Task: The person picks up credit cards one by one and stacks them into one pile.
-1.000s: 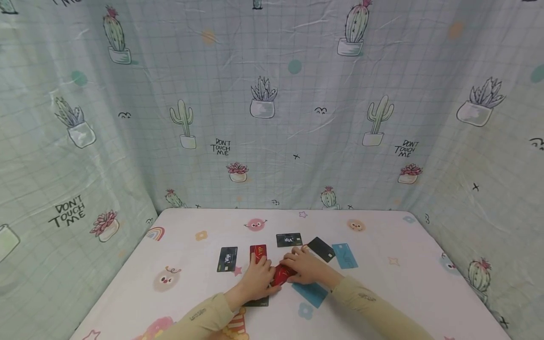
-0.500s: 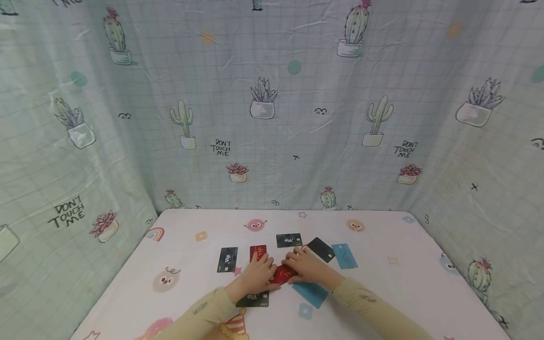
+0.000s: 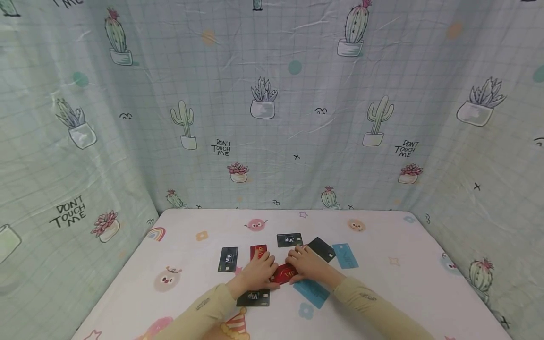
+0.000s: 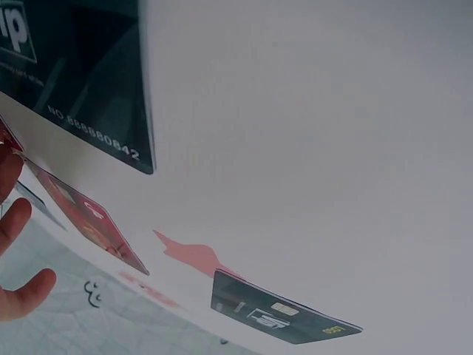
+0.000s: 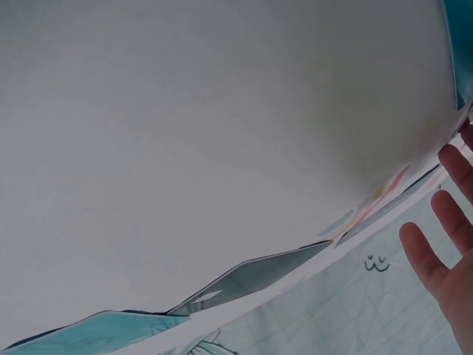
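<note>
A red VIP card (image 3: 284, 273) lies between my two hands in the head view, its gold lettering facing up. My left hand (image 3: 256, 275) pinches its left end, the thumb along the near side. At the opposite end, my right hand (image 3: 309, 263) holds the card between thumb and fingers. Both ends are partly hidden by the fingers. Just beyond my left fingers is another red card (image 3: 258, 249), partly covered. A black Vip card (image 3: 253, 298) lies below my left hand, and a blue card (image 3: 312, 293) is under my right wrist.
Around the hands on the white patterned table (image 3: 191, 264) lie a black card (image 3: 227, 259) at left, a black card (image 3: 289, 240) at the back, a plain black card (image 3: 323, 249) and a blue card (image 3: 345, 256) at right. A cactus-print curtain (image 3: 272, 132) hangs behind.
The red card between my hands has turned to lie more level and shows more of its face. My hands have moved slightly apart, and the near black card is less covered.
</note>
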`<state>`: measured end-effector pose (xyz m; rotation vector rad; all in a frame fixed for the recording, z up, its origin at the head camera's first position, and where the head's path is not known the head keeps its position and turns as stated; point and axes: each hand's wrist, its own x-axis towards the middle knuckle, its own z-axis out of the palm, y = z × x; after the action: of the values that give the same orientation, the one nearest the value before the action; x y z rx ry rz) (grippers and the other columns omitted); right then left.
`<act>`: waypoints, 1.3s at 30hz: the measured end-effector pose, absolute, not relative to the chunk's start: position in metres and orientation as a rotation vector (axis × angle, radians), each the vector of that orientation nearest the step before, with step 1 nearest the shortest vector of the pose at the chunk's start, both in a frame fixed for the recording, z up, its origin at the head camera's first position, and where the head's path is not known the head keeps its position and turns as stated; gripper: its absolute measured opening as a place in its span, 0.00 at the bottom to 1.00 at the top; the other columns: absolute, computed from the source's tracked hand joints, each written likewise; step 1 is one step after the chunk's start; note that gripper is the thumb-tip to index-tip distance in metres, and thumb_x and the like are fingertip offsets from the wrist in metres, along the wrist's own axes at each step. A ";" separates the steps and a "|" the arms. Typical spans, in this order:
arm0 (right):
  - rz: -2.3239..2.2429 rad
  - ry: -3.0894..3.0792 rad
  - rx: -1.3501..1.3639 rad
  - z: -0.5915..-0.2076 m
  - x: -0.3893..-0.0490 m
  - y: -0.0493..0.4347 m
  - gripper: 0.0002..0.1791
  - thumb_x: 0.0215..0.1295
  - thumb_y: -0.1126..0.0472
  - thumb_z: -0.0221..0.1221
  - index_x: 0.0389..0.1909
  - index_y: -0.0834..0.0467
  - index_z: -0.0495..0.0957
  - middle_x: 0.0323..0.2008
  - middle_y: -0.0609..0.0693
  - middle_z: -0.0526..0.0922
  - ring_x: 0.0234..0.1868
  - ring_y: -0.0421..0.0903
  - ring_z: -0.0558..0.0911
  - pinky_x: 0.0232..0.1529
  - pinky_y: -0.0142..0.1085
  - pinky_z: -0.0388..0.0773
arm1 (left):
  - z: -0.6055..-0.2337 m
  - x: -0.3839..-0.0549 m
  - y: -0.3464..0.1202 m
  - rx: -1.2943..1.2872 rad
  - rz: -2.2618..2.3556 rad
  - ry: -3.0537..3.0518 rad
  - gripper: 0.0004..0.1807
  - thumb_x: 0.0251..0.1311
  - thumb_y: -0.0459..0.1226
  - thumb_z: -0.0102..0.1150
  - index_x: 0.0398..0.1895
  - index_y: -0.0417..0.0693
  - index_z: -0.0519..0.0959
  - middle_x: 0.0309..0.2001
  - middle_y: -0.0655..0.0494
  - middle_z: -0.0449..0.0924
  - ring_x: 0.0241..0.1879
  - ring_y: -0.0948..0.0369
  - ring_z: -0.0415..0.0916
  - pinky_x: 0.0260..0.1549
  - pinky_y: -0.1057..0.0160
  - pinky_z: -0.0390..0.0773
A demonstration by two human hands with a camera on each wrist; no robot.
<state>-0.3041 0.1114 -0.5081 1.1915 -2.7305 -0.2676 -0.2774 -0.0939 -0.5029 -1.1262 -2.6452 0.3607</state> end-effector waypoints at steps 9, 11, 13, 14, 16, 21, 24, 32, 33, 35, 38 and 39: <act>-0.286 -2.724 1.200 -0.507 -0.304 0.110 0.36 0.46 0.27 0.46 0.49 0.48 0.70 0.49 0.46 0.73 0.51 0.46 0.69 0.55 0.45 0.68 | -0.506 -0.284 -0.096 -1.163 0.384 -2.609 0.28 0.49 0.65 0.47 0.43 0.57 0.74 0.43 0.60 0.76 0.46 0.61 0.67 0.52 0.51 0.69; -0.290 -2.718 1.201 -0.506 -0.304 0.110 0.35 0.46 0.27 0.47 0.48 0.48 0.70 0.48 0.46 0.73 0.50 0.46 0.68 0.55 0.45 0.69 | -0.506 -0.285 -0.096 -1.166 0.377 -2.603 0.29 0.48 0.65 0.48 0.43 0.57 0.74 0.43 0.60 0.76 0.45 0.61 0.68 0.51 0.51 0.69; -0.289 -2.712 1.203 -0.504 -0.305 0.109 0.35 0.45 0.27 0.48 0.47 0.48 0.70 0.47 0.46 0.73 0.49 0.45 0.68 0.54 0.44 0.70 | -0.505 -0.285 -0.096 -1.168 0.373 -2.603 0.29 0.48 0.65 0.48 0.43 0.56 0.74 0.43 0.60 0.76 0.45 0.61 0.68 0.52 0.51 0.69; -0.287 -2.713 1.202 -0.503 -0.305 0.109 0.35 0.45 0.27 0.48 0.46 0.48 0.70 0.47 0.46 0.73 0.48 0.45 0.68 0.53 0.44 0.70 | -0.505 -0.285 -0.096 -1.168 0.371 -2.606 0.29 0.48 0.65 0.48 0.44 0.56 0.74 0.43 0.60 0.76 0.46 0.61 0.68 0.52 0.51 0.69; -0.281 -2.728 1.201 -0.501 -0.305 0.108 0.34 0.44 0.28 0.49 0.46 0.48 0.70 0.47 0.46 0.73 0.48 0.45 0.68 0.54 0.45 0.70 | -0.505 -0.286 -0.096 -1.169 0.372 -2.615 0.30 0.48 0.65 0.48 0.44 0.56 0.74 0.43 0.60 0.76 0.46 0.60 0.68 0.53 0.51 0.69; -0.278 -2.775 1.193 -0.498 -0.306 0.107 0.35 0.44 0.27 0.49 0.46 0.48 0.70 0.48 0.45 0.73 0.50 0.45 0.68 0.55 0.46 0.69 | -0.505 -0.287 -0.095 -1.177 0.379 -2.633 0.30 0.48 0.65 0.47 0.45 0.56 0.73 0.43 0.59 0.75 0.46 0.61 0.68 0.53 0.51 0.69; -0.263 -2.784 1.194 -0.498 -0.305 0.107 0.35 0.44 0.27 0.49 0.46 0.48 0.70 0.48 0.45 0.73 0.50 0.45 0.68 0.55 0.45 0.69 | -0.506 -0.287 -0.095 -1.178 0.380 -2.645 0.30 0.48 0.65 0.47 0.45 0.55 0.72 0.43 0.59 0.75 0.46 0.61 0.67 0.52 0.52 0.69; -0.232 -2.781 1.206 -0.500 -0.303 0.108 0.34 0.44 0.29 0.51 0.46 0.48 0.69 0.44 0.45 0.73 0.47 0.44 0.68 0.51 0.43 0.70 | -0.507 -0.287 -0.092 -1.161 0.367 -2.698 0.33 0.47 0.66 0.48 0.48 0.54 0.71 0.45 0.59 0.74 0.47 0.60 0.68 0.52 0.50 0.69; -0.227 -2.779 1.207 -0.500 -0.303 0.108 0.34 0.44 0.29 0.51 0.46 0.48 0.69 0.44 0.45 0.73 0.47 0.44 0.68 0.51 0.43 0.70 | -0.507 -0.287 -0.092 -1.159 0.361 -2.702 0.33 0.46 0.66 0.49 0.48 0.54 0.71 0.45 0.59 0.75 0.47 0.60 0.68 0.52 0.50 0.69; -0.209 -2.781 1.210 -0.501 -0.303 0.109 0.34 0.44 0.29 0.51 0.47 0.48 0.69 0.44 0.45 0.73 0.46 0.44 0.68 0.51 0.43 0.70 | -0.507 -0.286 -0.091 -1.154 0.355 -2.707 0.33 0.46 0.66 0.49 0.48 0.54 0.71 0.45 0.58 0.75 0.47 0.60 0.68 0.53 0.49 0.69; -0.173 -2.791 1.214 -0.502 -0.303 0.109 0.35 0.45 0.29 0.51 0.49 0.47 0.69 0.45 0.44 0.73 0.46 0.43 0.67 0.51 0.42 0.70 | -0.507 -0.285 -0.091 -1.148 0.355 -2.696 0.34 0.46 0.65 0.50 0.49 0.53 0.71 0.45 0.57 0.75 0.47 0.59 0.68 0.53 0.49 0.69; -0.163 -2.793 1.215 -0.502 -0.303 0.110 0.35 0.45 0.29 0.51 0.50 0.47 0.69 0.45 0.44 0.73 0.46 0.43 0.67 0.51 0.41 0.70 | -0.507 -0.285 -0.091 -1.146 0.363 -2.688 0.34 0.46 0.65 0.50 0.49 0.53 0.71 0.45 0.57 0.75 0.47 0.59 0.68 0.53 0.49 0.69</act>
<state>-0.3033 0.1098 -0.5022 1.2153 -2.7927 -0.1626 -0.2846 -0.0908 -0.5072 -1.1456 -2.6876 0.3632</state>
